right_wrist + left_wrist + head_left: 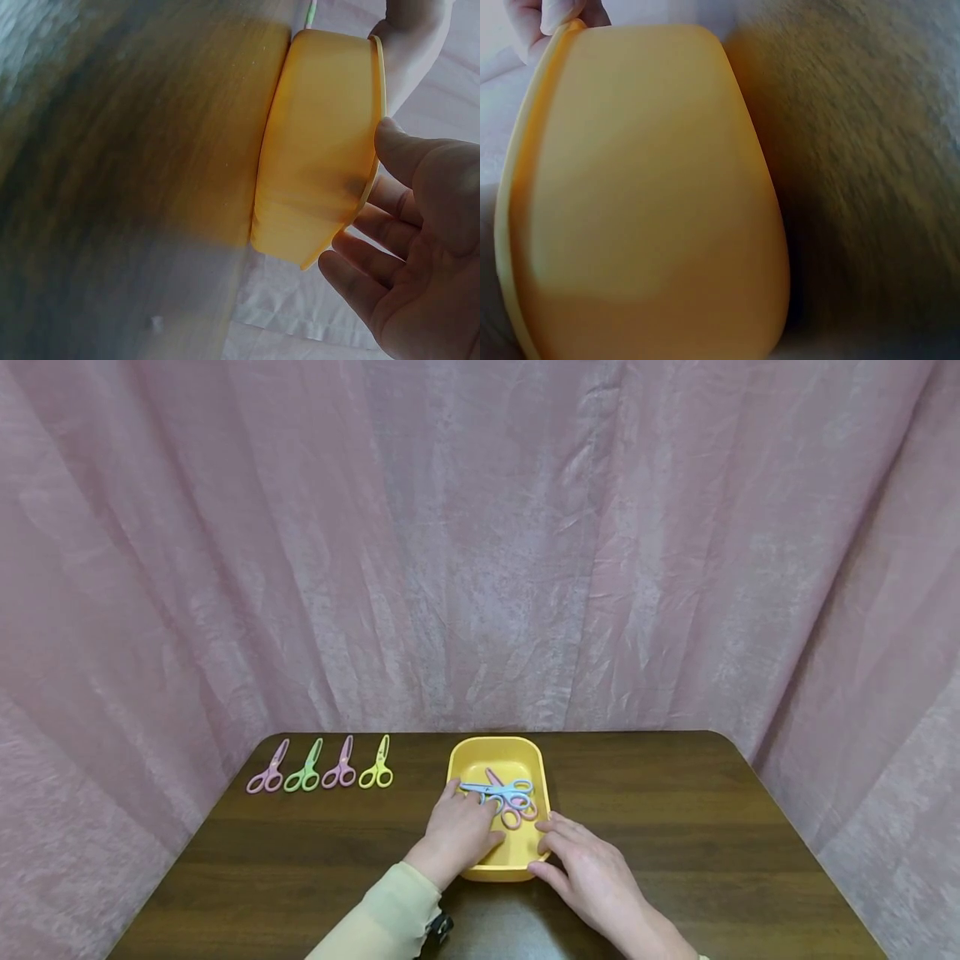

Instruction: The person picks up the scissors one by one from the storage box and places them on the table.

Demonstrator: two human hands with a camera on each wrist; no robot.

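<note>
A yellow plastic tray stands on the table and holds several small scissors. Light-blue scissors lie across pink scissors inside it. My left hand reaches over the tray's left rim, fingers down at another blue handle beneath the top pair. Its fingertips are partly hidden, so a grasp cannot be made out. At the tray's front right corner my right hand holds the rim, thumb at the front and fingers along the right side. In the right wrist view, the right thumb touches the tray's rim.
Left of the tray, a row of scissors lies on the dark wooden table: purple scissors, green scissors, more purple scissors and yellow scissors. Pink curtains hang behind the table and at both sides.
</note>
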